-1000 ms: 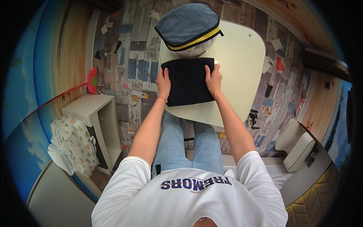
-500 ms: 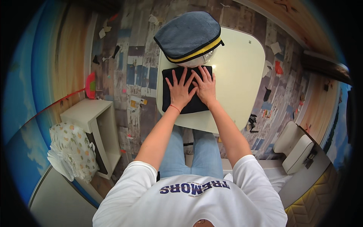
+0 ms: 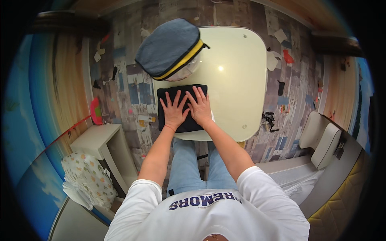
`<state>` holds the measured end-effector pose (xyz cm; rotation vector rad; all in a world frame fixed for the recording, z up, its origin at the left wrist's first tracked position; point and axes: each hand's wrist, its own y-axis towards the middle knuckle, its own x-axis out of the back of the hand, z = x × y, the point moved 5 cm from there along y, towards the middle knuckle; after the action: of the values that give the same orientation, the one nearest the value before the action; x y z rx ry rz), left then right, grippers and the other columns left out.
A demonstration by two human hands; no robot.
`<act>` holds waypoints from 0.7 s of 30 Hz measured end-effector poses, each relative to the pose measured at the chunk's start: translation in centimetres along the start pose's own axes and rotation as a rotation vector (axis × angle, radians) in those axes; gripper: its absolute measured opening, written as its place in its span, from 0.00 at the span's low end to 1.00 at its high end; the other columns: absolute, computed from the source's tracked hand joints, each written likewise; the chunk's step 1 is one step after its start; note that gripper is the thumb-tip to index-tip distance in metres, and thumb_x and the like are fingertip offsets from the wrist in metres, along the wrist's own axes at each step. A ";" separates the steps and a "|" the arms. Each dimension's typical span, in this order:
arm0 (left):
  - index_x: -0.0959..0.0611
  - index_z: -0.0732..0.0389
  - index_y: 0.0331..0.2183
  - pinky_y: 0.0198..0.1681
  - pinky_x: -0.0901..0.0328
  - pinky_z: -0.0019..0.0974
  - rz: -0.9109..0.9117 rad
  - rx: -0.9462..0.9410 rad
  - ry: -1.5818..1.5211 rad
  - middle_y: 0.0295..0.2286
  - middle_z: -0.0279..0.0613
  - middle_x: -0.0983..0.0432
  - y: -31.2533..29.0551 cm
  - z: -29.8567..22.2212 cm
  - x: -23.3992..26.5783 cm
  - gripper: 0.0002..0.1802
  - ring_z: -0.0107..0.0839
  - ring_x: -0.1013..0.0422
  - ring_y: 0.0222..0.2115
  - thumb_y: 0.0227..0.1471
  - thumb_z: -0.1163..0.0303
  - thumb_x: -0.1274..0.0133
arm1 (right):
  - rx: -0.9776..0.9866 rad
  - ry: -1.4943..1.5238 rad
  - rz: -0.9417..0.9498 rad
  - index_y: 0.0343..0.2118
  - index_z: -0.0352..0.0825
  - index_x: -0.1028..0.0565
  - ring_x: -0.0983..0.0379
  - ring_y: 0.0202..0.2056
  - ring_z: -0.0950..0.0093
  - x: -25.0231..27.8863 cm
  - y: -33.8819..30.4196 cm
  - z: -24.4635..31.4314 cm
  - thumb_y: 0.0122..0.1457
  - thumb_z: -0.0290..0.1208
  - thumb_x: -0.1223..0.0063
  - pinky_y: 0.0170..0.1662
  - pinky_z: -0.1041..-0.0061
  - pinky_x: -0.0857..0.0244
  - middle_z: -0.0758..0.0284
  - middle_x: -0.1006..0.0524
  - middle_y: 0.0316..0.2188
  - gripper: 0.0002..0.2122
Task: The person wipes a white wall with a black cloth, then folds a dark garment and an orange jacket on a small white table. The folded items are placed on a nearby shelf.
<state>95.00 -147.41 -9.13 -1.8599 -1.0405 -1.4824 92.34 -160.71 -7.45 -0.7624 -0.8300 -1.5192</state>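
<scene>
A black folded cloth (image 3: pixel 186 126) lies flat near the front left of the pale table (image 3: pixel 237 84). Both my hands press down on it, palms low and fingers spread. My left hand (image 3: pixel 174 113) covers its left middle part, a thin red string around the wrist. Beside it, thumbs close together, my right hand (image 3: pixel 200 110) rests on the right part, its fingertips by the far edge. Just beyond the cloth stands a zipped bag (image 3: pixel 169 47) with a blue-grey top, black trim, a yellow band and see-through sides.
A white open-fronted cabinet (image 3: pixel 100 138) stands left, with a patterned white fabric bundle (image 3: pixel 89 174) by it. Scraps litter the wood-look floor, among them a red piece (image 3: pixel 288 56) and a black tangled item (image 3: pixel 268 121). Cream cushioned seating (image 3: pixel 325 146) is at right.
The whole view has shifted, so table, bag and cloth sit further left in it. More gap shows between cloth and bag. My hands stay spread flat on the cloth.
</scene>
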 end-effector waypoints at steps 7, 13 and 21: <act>0.40 0.43 0.64 0.59 0.58 0.76 0.056 0.063 0.103 0.67 0.35 0.57 1.9 -0.6 1.4 0.41 0.66 0.63 0.65 0.52 0.51 0.45 | 0.125 0.140 0.122 0.58 0.45 0.31 0.43 0.64 0.63 2.5 3.4 -2.2 0.59 0.36 0.47 0.60 0.54 0.44 0.65 0.37 0.63 0.22; 0.42 0.41 0.65 0.53 0.57 0.84 0.113 0.068 0.152 0.68 0.42 0.64 3.2 -6.2 2.9 0.41 0.71 0.69 0.65 0.53 0.50 0.47 | 0.002 0.194 -0.221 0.43 0.32 0.24 0.39 0.59 0.57 7.2 -4.5 -3.9 0.53 0.30 0.41 0.57 0.59 0.41 0.56 0.34 0.58 0.14; 0.54 0.37 0.67 0.49 0.45 0.82 0.419 0.025 0.316 0.68 0.40 0.75 3.3 -3.3 0.6 0.49 0.73 0.70 0.64 0.52 0.45 0.46 | -0.362 0.017 0.018 0.35 0.34 0.23 0.42 0.61 0.59 6.4 -26.5 -8.9 0.50 0.26 0.44 0.57 0.58 0.40 0.56 0.35 0.58 0.09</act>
<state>95.98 -151.77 -7.57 -1.6301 -0.4828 -1.4340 65.25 -169.98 -8.96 -1.0159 -0.5379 -1.6801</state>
